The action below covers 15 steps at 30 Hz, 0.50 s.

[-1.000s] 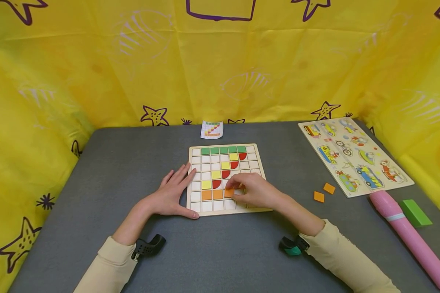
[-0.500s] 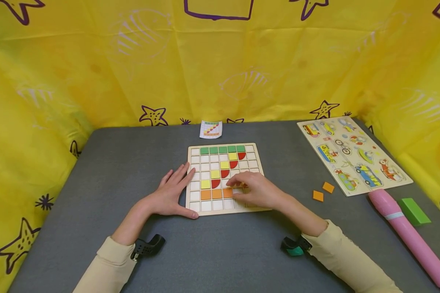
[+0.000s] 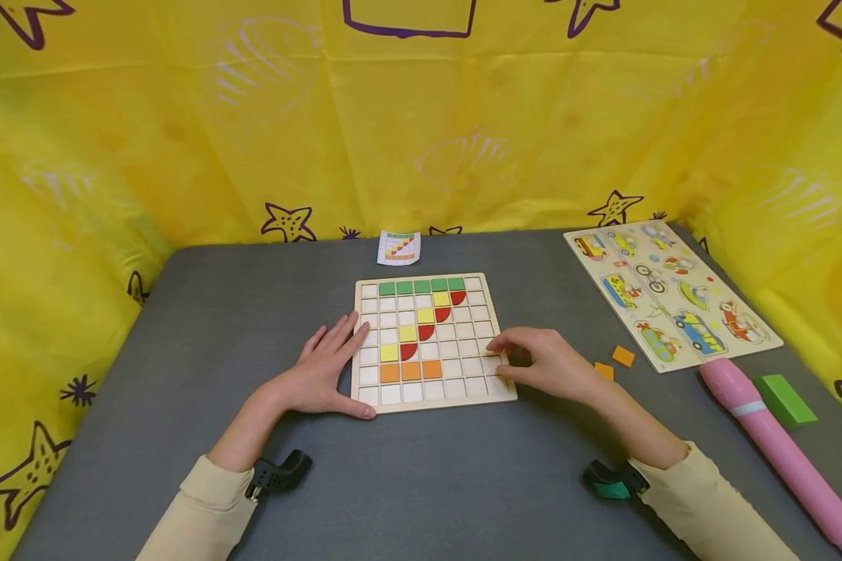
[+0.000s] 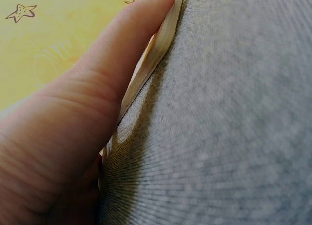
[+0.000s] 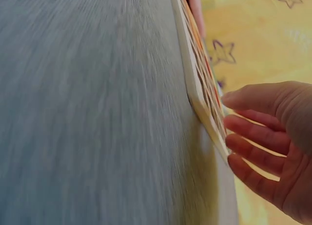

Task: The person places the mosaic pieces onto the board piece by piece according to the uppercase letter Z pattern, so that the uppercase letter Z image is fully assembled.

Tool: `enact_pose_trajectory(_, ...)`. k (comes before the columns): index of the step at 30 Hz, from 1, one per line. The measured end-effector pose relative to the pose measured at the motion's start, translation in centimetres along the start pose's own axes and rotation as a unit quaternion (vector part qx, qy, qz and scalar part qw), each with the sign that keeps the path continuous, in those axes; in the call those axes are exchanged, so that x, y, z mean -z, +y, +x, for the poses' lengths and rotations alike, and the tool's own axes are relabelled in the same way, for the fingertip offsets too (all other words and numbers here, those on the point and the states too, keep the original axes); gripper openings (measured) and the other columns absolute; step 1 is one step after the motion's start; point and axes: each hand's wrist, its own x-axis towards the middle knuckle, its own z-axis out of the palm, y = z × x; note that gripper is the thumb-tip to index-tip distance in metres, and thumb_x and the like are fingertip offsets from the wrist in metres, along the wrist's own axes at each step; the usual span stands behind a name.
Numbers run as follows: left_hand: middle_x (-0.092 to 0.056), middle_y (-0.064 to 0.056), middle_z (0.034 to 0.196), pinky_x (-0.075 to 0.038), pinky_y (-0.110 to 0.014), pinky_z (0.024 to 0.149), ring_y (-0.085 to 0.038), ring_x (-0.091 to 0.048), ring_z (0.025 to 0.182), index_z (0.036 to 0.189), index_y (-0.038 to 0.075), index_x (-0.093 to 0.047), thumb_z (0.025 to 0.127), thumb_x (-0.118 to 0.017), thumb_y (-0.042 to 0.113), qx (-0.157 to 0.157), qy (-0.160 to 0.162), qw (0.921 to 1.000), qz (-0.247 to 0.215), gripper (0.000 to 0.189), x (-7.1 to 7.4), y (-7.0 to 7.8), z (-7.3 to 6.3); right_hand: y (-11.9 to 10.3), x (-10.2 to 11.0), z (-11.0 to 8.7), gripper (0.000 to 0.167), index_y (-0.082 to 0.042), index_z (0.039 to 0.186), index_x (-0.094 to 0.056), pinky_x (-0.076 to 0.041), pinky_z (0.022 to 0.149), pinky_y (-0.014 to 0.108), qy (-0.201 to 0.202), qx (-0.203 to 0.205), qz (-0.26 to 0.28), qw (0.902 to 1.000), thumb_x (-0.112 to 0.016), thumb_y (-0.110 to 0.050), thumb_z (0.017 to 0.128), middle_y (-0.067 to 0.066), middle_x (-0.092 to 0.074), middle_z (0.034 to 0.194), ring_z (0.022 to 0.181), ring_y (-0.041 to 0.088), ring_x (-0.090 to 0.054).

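A wooden grid board [image 3: 435, 404] lies flat in the middle of the table in the head view. Green squares [image 3: 422, 287] line its top row, yellow squares [image 3: 408, 333] and red quarter-round tiles [image 3: 426, 333] step diagonally, and three orange squares [image 3: 411, 371] sit in a lower row. My left hand [image 3: 323, 366] rests at the board's left side with fingers spread, its thumb on the near corner. Over the right edge hovers my right hand [image 3: 550, 365], fingers loosely bent; the right wrist view shows nothing between thumb and fingertips [image 5: 229, 99].
Two loose orange tiles [image 3: 623, 357] lie right of the board, one partly behind my right hand. Farther right are a vehicle puzzle board [image 3: 673, 296], a pink stick-like object [image 3: 779, 444] and a green block [image 3: 786, 401]. A small pattern card [image 3: 398, 248] lies behind the grid.
My right hand set an orange square into the grid as third in its row, let go and moved right to the board's edge. The left hand stays in place.
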Motion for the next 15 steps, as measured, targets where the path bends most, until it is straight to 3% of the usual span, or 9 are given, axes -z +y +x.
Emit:
enact_pose_trajectory(8, 0.006, -0.014, 0.163, 0.001, -0.056, 0.113, -0.032, 0.005, 0.148, 0.157, 0.006, -0.008, 0.069, -0.075, 0.068, 0.0, -0.001, 1.0, -0.002, 0.126, 0.1, 0.1, -0.1, 2.6, 2.8, -3.5, 0.028, -0.01, 0.108, -0.071, -0.053, 0.078, 0.042, 0.022, -0.034, -0.028, 0.9988, -0.079, -0.01, 0.082, -0.001, -0.07, 0.104, 0.093, 0.019, -0.065)
enact_pose_trajectory(15, 0.006, -0.014, 0.163, 0.002, -0.056, 0.113, -0.031, 0.005, 0.148, 0.157, 0.006, -0.008, 0.069, -0.075, 0.068, 0.0, -0.001, 1.0, -0.003, 0.127, 0.1, 0.0, -0.1, 3.9, 5.0, -6.0, 0.029, -0.009, 0.107, -0.07, -0.052, 0.071, 0.033, 0.029, -0.047, -0.048, 0.9973, -0.08, -0.013, 0.081, -0.001, -0.069, 0.1, 0.083, 0.016, -0.063)
